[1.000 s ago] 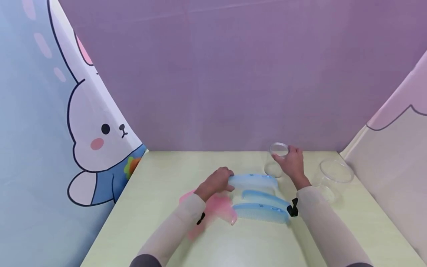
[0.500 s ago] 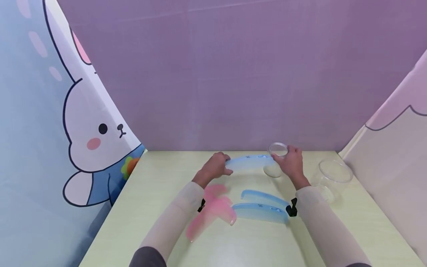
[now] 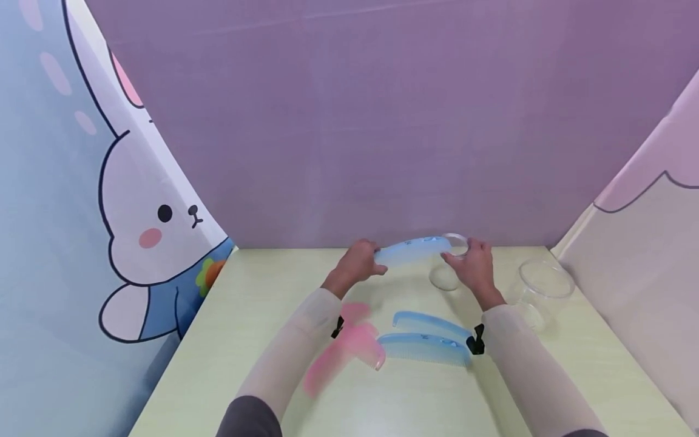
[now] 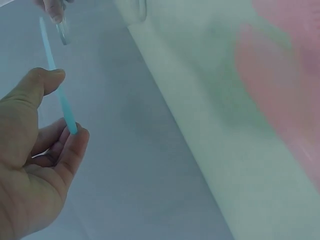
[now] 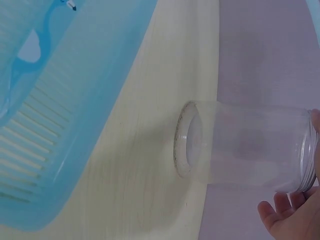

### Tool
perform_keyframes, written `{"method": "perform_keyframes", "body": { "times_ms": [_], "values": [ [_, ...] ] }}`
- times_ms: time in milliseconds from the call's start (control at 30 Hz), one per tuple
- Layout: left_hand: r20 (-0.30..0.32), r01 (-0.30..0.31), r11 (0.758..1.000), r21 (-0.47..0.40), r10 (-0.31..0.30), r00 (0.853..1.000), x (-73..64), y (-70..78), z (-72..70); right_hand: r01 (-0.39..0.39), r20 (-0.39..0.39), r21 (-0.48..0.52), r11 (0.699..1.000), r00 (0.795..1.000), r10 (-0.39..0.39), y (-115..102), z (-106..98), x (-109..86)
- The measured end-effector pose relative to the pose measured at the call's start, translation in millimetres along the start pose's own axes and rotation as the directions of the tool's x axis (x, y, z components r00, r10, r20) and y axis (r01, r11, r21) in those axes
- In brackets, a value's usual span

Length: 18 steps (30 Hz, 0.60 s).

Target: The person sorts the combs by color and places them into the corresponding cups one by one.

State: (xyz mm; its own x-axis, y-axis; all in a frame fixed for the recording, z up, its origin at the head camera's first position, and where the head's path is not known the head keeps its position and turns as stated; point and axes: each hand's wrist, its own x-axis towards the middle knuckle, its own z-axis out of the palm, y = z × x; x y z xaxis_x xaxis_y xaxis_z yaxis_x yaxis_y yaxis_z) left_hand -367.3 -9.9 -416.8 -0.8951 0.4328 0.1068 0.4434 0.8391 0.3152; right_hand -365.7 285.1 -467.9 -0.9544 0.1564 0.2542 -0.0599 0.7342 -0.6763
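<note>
My left hand pinches a light blue comb by its left end, raised above the table's back. In the left wrist view the comb is edge-on between thumb and fingers. The comb's far end overlaps the mouth of a clear jar in the head view. My right hand holds that jar near its rim, fingers curled at the top edge. The jar stands upright at the back of the table. Part of its rim is hidden by the hand and comb.
Two blue combs lie on the table between the forearms. Pink combs overlap one another beside the left forearm, partly hidden. Another clear container stands at the right. A purple backdrop rises behind the table.
My left hand has lifted the blue comb off the table, up and back, until its far end reached the jar's mouth. My right hand has stayed on the jar.
</note>
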Motion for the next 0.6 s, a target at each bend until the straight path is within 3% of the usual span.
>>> {"method": "perform_keyframes", "body": {
  "times_ms": [300,600],
  "values": [
    [0.022,0.037,0.999,-0.001,-0.037,0.999,7.0,11.8,-8.3,-0.012,0.023,-0.013,1.0,1.0,0.012,-1,0,0.1],
    [-0.023,0.028,0.999,0.036,-0.027,0.999,14.2,21.9,-12.3,-0.001,0.023,-0.028,1.0,1.0,0.001,-3,-2,1.5]
  ]
}}
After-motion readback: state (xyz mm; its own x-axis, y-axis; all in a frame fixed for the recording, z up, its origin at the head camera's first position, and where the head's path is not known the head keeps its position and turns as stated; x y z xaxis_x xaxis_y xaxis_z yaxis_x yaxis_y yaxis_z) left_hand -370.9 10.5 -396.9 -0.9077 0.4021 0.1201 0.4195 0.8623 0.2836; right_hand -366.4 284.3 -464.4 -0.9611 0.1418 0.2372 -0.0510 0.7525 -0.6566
